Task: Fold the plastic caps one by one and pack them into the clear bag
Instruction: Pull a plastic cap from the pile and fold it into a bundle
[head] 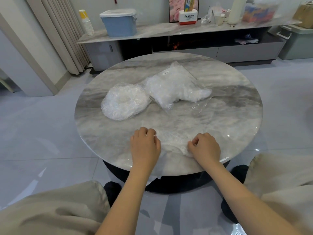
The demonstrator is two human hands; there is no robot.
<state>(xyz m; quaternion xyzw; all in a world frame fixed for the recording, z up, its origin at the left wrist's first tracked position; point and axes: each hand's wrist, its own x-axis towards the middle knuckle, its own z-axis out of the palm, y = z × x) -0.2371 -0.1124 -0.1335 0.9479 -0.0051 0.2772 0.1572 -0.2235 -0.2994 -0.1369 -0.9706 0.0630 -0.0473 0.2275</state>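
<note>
One thin plastic cap lies flat near the front edge of the round marble table. My left hand pinches its left edge with curled fingers. My right hand pinches its right edge. A round stack of unfolded caps sits at the table's left middle. To its right lies the clear bag, holding white folded caps, its open mouth spread toward the right.
My knees in beige trousers flank the table's near side. A long low cabinet stands behind the table with a blue box, paper cups and other clutter. Grey tiled floor surrounds the table.
</note>
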